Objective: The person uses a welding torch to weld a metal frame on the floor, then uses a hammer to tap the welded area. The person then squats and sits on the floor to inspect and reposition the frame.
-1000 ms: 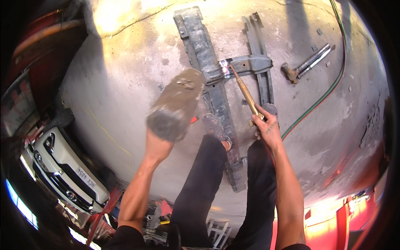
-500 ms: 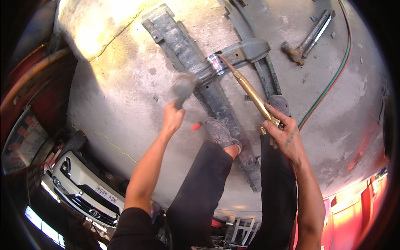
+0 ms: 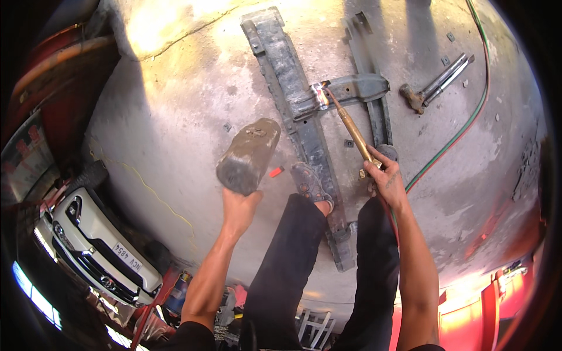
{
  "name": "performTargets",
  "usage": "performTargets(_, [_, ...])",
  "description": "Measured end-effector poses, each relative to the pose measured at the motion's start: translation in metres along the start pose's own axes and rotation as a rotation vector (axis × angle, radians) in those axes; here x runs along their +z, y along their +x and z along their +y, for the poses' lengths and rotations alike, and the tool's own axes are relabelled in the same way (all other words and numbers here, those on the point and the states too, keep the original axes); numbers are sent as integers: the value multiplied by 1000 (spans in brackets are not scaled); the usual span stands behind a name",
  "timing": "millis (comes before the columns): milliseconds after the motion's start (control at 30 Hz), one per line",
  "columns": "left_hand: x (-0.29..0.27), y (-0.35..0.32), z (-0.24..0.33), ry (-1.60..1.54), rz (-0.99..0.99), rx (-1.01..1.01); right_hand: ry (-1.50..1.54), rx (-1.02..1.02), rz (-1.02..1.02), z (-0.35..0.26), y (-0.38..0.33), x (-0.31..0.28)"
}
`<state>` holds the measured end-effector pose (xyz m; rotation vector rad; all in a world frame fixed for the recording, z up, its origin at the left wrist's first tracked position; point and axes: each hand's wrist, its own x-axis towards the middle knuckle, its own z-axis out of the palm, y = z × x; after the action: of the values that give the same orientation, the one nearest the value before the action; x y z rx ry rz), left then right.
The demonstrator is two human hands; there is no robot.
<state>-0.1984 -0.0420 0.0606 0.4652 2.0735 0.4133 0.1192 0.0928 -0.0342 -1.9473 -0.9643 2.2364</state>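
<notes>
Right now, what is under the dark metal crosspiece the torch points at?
A narrow rail passes under the right end of the crosspiece, apparently a wide rail under its left; both show on either side. Their covered stretches can't be seen.

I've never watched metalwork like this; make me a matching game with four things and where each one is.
Things:
1. large hammer
2. brass torch
3. small red object
4. green and red hoses

Places:
A. just left of the left shoe
B. curving down the picture's right side
C. gripped in the left hand
D. gripped in the right hand

Pairs: 1-C, 2-D, 3-A, 4-B
</notes>
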Motion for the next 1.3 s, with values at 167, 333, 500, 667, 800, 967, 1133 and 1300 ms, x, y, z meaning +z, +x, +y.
performTargets(167, [-49, -61, 63, 153, 80, 234, -102, -37, 16, 1, 0, 1])
performTargets(333, [-59, -25, 177, -335, -109, 929, -154, -2, 22, 6, -1, 2])
performTargets(500, [24, 99, 71, -85, 143, 800, -97, 34, 18, 9, 11, -12])
performTargets(667, [74, 139, -31, 270, -132, 76, -69, 28, 6, 12, 1, -16])
performTargets(800, [65, 72, 18, 296, -109, 190, -117, -68, 38, 8, -16, -12])
performTargets(967, [75, 12, 5, 136, -36, 235, -134, -84, 34, 8, -8, -3])
performTargets(1133, [71, -22, 15, 316, -156, 83, -28, 2, -21, 5, 1, -5])
performTargets(1300, [74, -66, 49, 278, -330, 255, -134, -91, -19, 6, 8, -3])
